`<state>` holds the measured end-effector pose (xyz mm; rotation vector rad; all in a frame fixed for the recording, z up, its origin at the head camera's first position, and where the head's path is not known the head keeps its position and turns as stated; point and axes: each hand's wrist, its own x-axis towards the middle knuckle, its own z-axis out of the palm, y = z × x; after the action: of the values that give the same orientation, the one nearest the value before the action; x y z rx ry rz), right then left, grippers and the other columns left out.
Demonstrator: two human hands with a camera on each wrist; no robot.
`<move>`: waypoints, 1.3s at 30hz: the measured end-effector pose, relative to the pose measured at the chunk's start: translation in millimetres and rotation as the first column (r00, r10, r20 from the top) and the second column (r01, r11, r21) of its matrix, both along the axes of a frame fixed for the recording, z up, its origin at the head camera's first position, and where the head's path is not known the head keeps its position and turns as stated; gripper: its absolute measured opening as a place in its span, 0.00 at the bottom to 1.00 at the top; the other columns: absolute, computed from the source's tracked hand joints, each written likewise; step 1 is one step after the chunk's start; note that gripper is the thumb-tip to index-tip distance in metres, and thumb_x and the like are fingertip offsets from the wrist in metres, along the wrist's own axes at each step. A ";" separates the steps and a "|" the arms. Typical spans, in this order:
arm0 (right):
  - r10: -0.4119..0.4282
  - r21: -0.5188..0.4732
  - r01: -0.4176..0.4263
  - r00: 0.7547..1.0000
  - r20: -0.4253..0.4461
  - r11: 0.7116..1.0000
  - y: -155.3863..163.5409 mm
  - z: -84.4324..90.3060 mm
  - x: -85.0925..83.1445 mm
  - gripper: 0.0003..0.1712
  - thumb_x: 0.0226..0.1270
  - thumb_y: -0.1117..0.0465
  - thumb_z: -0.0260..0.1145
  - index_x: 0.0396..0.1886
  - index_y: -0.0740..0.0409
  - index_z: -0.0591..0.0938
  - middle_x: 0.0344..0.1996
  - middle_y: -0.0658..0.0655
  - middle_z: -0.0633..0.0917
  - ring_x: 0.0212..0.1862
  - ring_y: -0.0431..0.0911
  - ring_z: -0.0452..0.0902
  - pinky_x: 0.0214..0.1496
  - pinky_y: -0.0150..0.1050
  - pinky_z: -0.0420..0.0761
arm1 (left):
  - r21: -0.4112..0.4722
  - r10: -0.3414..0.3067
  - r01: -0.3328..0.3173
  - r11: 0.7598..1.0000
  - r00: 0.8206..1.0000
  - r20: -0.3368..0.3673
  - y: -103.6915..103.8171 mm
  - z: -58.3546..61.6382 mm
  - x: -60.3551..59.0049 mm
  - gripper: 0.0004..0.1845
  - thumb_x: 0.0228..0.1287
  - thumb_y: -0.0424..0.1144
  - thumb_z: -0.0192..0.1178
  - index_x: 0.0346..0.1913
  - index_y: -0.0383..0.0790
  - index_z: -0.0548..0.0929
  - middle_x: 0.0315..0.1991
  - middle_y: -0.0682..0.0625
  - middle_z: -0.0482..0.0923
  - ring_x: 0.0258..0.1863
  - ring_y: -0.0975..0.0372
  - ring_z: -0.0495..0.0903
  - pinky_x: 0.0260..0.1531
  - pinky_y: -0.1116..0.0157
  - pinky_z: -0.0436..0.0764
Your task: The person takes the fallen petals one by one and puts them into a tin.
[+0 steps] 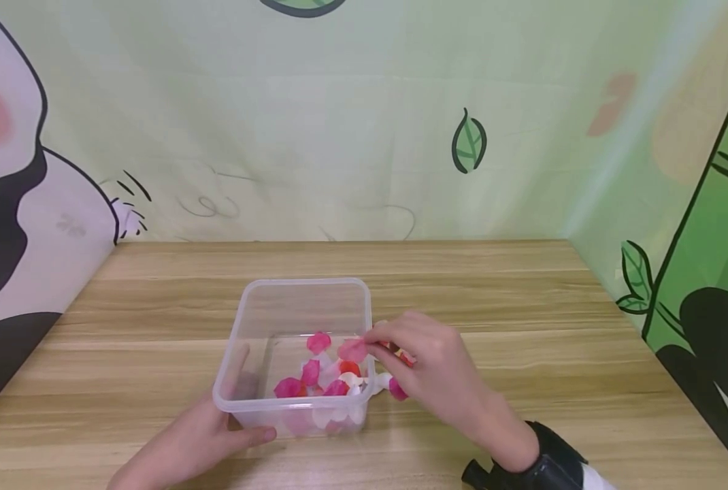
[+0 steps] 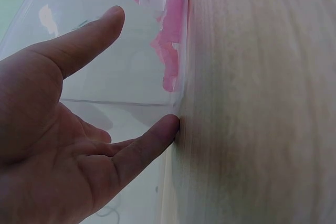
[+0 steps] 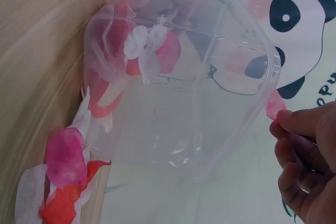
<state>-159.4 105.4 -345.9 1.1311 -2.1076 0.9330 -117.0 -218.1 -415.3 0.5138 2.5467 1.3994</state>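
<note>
— Where is your right hand (image 1: 428, 361) just now?

— At the right rim of the clear plastic box (image 1: 260, 299), fingertips curled together and pinching 1 pink petal (image 1: 353, 350). The petal hangs right over the rim, on the inner side of the wall, so the box's open mouth lies just to the left of and below my fingers. In the right wrist view the petal (image 3: 273, 104) sits against the box's edge.

— And the other hand?

— My left hand (image 1: 199, 442) rests on the tabletop (image 1: 523, 299) at the box's near left corner. The thumb lies along the front wall and a finger reaches up the left side; the fingers are fairly straight, bracing the box more than gripping it (the left wrist view shows a fingertip (image 2: 169, 125) pressed where the wall meets the wood).

— What's in the box?

— A small heap of pink, red and white petals (image 1: 318, 388) at its near right end. A few loose petals (image 1: 394, 388) lie outside on the tabletop, just beside the right wall and under my right hand.

— Which hand is nearer those?

— The right, by far; they lie directly beneath it.
</note>
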 end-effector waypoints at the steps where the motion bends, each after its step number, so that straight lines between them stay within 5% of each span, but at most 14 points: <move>1: 0.001 0.002 -0.001 1.000 -0.003 1.000 -0.1 -0.1 0.0 0.14 0.53 0.71 0.81 0.41 0.59 0.91 0.36 0.50 0.90 0.36 0.40 0.84 0.38 0.30 0.82 | 0.001 -0.004 0.004 1.000 1.000 -0.010 -0.1 -0.4 0.3 0.64 0.61 0.46 0.76 0.83 0.42 0.36 0.56 0.41 0.77 0.47 0.52 0.78 0.43 0.63 0.81; 10: -0.016 -0.028 0.016 1.000 -0.012 0.999 2.7 0.8 -1.7 0.15 0.52 0.70 0.82 0.40 0.60 0.90 0.34 0.51 0.89 0.33 0.41 0.82 0.33 0.28 0.80 | 0.002 -0.032 0.033 0.999 0.998 -0.057 -1.2 -2.4 -1.1 0.61 0.62 0.47 0.75 0.82 0.40 0.40 0.49 0.46 0.78 0.41 0.57 0.79 0.39 0.63 0.81; 17: -0.183 0.051 0.181 0.983 0.026 0.982 11.1 -0.7 -10.1 0.11 0.57 0.70 0.79 0.40 0.60 0.89 0.34 0.51 0.89 0.33 0.40 0.82 0.31 0.32 0.80 | -0.037 -0.001 0.000 0.999 0.999 -0.043 -0.9 -1.6 0.2 0.63 0.60 0.49 0.76 0.82 0.39 0.39 0.54 0.43 0.78 0.46 0.54 0.78 0.43 0.64 0.81; 25: -0.381 0.338 0.306 0.906 0.182 0.890 14.3 -6.6 -17.9 0.05 0.60 0.66 0.77 0.36 0.55 0.89 0.28 0.46 0.85 0.29 0.40 0.76 0.30 0.33 0.75 | -0.046 0.017 -0.019 0.999 1.000 -0.024 -0.8 -0.2 0.4 0.64 0.59 0.49 0.77 0.83 0.45 0.37 0.59 0.40 0.76 0.48 0.54 0.78 0.44 0.63 0.81; 33: -0.458 0.598 0.180 0.816 0.354 0.781 16.4 -19.5 -26.1 0.03 0.61 0.65 0.75 0.35 0.57 0.89 0.28 0.49 0.85 0.28 0.40 0.76 0.30 0.38 0.77 | -0.030 0.008 -0.009 1.000 1.000 -0.024 -1.5 -0.9 -0.6 0.64 0.59 0.49 0.77 0.83 0.47 0.38 0.58 0.42 0.76 0.46 0.55 0.78 0.43 0.64 0.81; 39: -0.447 0.642 0.109 0.804 0.392 0.759 17.6 -29.6 -30.5 0.06 0.58 0.67 0.76 0.36 0.62 0.88 0.28 0.53 0.84 0.30 0.44 0.75 0.34 0.41 0.78 | -0.025 0.011 -0.011 1.000 1.000 -0.021 -1.3 -0.9 0.3 0.63 0.59 0.49 0.77 0.83 0.47 0.39 0.57 0.42 0.77 0.45 0.55 0.79 0.43 0.64 0.81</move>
<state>-189.9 123.0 -375.6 0.8068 -3.0810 0.4481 -116.8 -219.4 -416.2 0.5141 2.5839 1.3713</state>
